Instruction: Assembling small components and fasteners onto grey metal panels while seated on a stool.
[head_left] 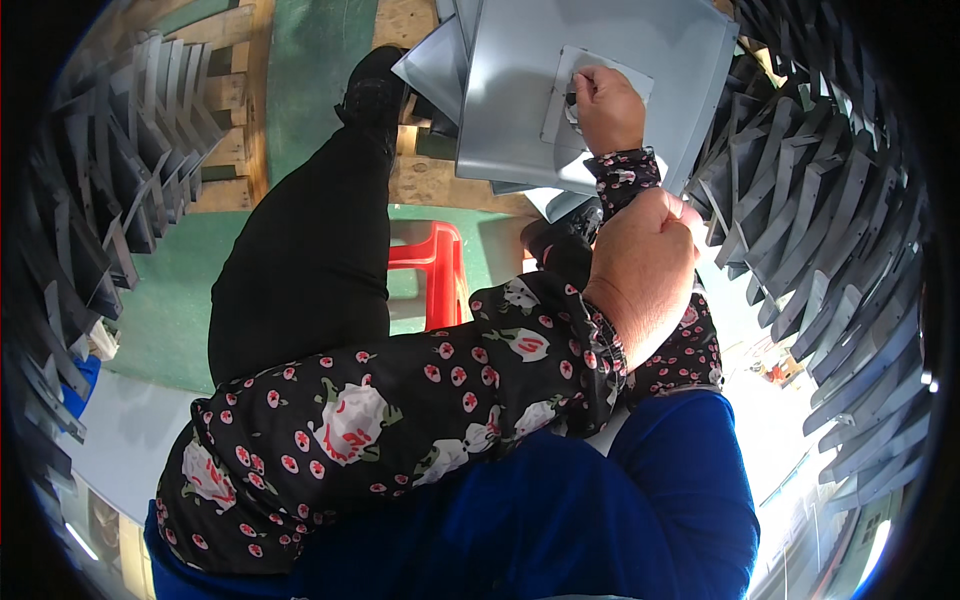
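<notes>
My left arm reaches across my body. My left hand is closed at my right forearm, gripping the floral sleeve there; its fingertips are hidden. Farther off, my right hand is curled closed above a grey sheet-metal panel. Beneath that hand, a thin square plate lies on the panel. A dark patch shows beside the curled fingers, and I cannot make out whether they hold anything.
Stacked, bent grey metal parts rise at the right and left. More metal sheets lie under the panel. A wooden pallet and a red plastic stool are on the green floor, near my outstretched leg.
</notes>
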